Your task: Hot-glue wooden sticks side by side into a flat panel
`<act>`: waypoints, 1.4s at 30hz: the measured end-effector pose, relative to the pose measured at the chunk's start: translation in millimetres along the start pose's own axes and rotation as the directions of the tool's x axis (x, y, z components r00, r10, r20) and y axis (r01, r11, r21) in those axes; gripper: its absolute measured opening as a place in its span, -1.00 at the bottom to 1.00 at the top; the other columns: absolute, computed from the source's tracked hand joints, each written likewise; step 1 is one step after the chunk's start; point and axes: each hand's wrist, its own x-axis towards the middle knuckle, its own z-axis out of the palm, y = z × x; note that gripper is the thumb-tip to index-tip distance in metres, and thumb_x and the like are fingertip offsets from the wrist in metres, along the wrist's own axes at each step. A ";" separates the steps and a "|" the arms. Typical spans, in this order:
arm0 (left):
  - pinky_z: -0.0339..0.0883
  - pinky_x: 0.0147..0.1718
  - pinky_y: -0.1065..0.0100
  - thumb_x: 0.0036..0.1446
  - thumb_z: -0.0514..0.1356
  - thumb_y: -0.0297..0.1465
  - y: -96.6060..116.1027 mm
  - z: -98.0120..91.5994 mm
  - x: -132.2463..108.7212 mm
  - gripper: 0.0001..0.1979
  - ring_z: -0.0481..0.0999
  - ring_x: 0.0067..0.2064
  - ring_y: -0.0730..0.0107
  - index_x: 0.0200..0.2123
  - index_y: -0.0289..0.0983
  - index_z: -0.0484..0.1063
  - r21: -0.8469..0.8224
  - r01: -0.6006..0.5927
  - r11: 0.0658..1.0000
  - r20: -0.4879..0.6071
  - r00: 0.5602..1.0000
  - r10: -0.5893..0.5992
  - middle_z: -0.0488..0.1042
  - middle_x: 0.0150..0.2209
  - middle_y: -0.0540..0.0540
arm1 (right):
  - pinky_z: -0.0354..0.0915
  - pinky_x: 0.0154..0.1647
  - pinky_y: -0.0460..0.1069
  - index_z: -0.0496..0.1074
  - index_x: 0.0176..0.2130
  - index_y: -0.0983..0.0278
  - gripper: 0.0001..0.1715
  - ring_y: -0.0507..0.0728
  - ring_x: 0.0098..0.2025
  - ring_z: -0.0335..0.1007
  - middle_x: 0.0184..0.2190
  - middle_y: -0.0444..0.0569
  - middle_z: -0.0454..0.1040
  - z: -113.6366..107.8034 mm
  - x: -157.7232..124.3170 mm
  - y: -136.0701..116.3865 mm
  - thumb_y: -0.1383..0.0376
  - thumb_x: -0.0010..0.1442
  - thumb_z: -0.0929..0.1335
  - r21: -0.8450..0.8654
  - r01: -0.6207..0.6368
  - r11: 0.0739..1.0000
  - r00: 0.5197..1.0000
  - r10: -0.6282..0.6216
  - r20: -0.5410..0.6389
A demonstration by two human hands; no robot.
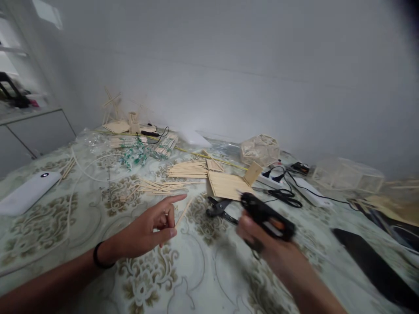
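Over the near half of the table (196,279), right hand (262,237) is wrapped round a black glue gun (270,218), nozzle toward the back edge. Gun and hand motion-blurred; trigger mostly behind the fingers, nozzle tip hard to make out. Left hand (147,229), left of it: index finger out straight, thumb and curled fingers together on one end of a thin stick (184,213), which slants away toward the back edge. Gripped end hidden by the fingertips. Both forearms cut off by the frame; dark band (98,255) on the left wrist. Table's near edge out of view.

Between the hands, a bit farther back: black pliers (214,209), handle ends running toward the right hand. Just behind, a wooden panel piece (227,185); gun nozzle overlaps its near right corner in view, contact can't be told. Left of the panel, a stick bundle (188,169) and loose sticks (157,186). Right of it, scissors (288,198) and a power strip (273,182) with plugs in.

Toward the back edge: stick polyhedron (260,150), green-printed packaging (135,157), stick models at the back left corner, blurry. Left edge: white device (29,194), partly cut off. Right side: dark flat slab (376,266), also cut off, unidentifiable.
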 end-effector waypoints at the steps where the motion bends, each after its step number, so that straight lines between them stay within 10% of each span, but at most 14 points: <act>1: 0.32 -0.34 0.42 0.41 0.28 -0.28 -1.6 1.4 0.1 -0.27 0.35 -0.35 0.50 0.55 -0.03 0.12 0.002 0.007 1.000 0.008 1.000 -0.007 0.34 -0.23 0.06 | 0.38 -0.38 0.10 0.52 -0.39 0.20 -0.39 0.22 -0.42 0.47 -0.48 0.00 0.55 18.9 2.3 -9.9 -0.23 0.37 0.40 0.017 -0.029 0.999 0.997 0.027 0.076; 8: 0.39 -0.23 0.32 0.36 0.32 -0.28 -18.1 17.5 -0.5 -0.30 0.42 -0.30 0.42 0.49 -0.11 0.22 0.077 0.101 0.992 0.113 0.987 -0.110 0.39 -0.24 0.05 | 0.41 -0.06 0.12 0.58 -0.26 0.20 -0.48 0.24 -0.19 0.50 -0.26 0.00 0.60 78.7 3.5 -36.0 -0.19 0.22 0.50 0.203 -0.058 0.977 0.985 0.023 0.172; 42: 0.60 -0.31 0.38 0.21 0.50 -0.19 -21.9 4.1 8.9 -0.16 0.55 -0.20 0.40 0.49 0.00 0.30 0.520 -0.304 0.798 0.245 0.948 0.202 0.45 0.19 -0.20 | 0.32 -0.08 0.10 0.52 -0.39 0.14 -0.64 0.18 -0.26 0.41 -0.38 -0.12 0.52 109.1 2.4 9.1 -0.04 0.09 0.57 0.466 -0.072 0.882 0.996 0.040 0.078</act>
